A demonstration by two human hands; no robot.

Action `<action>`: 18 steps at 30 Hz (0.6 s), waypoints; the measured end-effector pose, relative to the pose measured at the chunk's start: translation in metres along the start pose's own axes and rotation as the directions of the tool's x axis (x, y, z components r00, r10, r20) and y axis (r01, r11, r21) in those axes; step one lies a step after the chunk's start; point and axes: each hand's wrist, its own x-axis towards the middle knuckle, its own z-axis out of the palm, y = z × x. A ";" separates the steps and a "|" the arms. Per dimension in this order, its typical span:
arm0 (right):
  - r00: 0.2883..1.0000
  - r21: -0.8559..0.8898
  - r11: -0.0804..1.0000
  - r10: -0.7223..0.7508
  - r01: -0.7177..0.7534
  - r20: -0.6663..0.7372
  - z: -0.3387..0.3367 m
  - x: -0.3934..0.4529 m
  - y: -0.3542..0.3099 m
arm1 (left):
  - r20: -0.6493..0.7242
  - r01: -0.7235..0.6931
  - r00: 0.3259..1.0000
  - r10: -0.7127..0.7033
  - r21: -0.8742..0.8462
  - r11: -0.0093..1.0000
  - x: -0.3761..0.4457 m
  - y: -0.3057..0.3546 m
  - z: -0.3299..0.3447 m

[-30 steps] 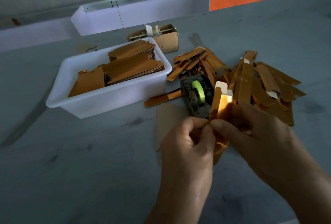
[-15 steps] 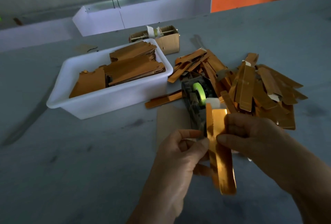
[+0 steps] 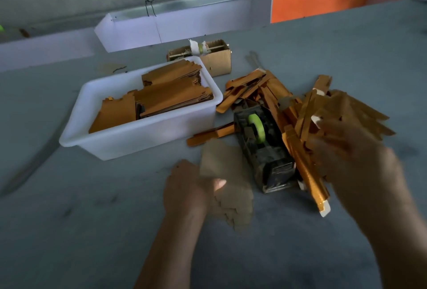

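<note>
Gold strip (image 3: 309, 180) released, lies beside tape dispenser (image 3: 268, 157) | left hand (image 3: 188, 187) pinches brown card (image 3: 221, 159) | right hand (image 3: 355, 157) blurred, grip unreadable | next piece likely starting

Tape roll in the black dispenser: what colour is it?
The tape roll is lime green, clearest in the head view.

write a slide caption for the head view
Left hand holds a brown card sheet beside the tape dispenser; blurred right hand reaches over the gold strips; white tub beyond.
</note>
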 end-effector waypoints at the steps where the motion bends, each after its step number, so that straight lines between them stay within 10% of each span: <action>1: 0.999 -0.022 1.000 -0.020 0.020 -0.034 -0.001 -0.010 -0.008 | -0.022 0.003 1.000 -0.003 -0.003 1.000 0.001 -0.001 -0.002; 13: 0.996 0.022 0.996 -0.086 0.086 0.033 0.013 -0.026 -0.014 | -0.174 -0.199 0.970 0.168 -0.177 0.964 -0.011 -0.010 -0.028; 18: 0.991 0.150 0.984 -0.111 0.099 0.078 0.023 -0.038 -0.026 | -0.050 -0.133 0.989 0.136 -0.685 0.716 -0.033 -0.011 -0.048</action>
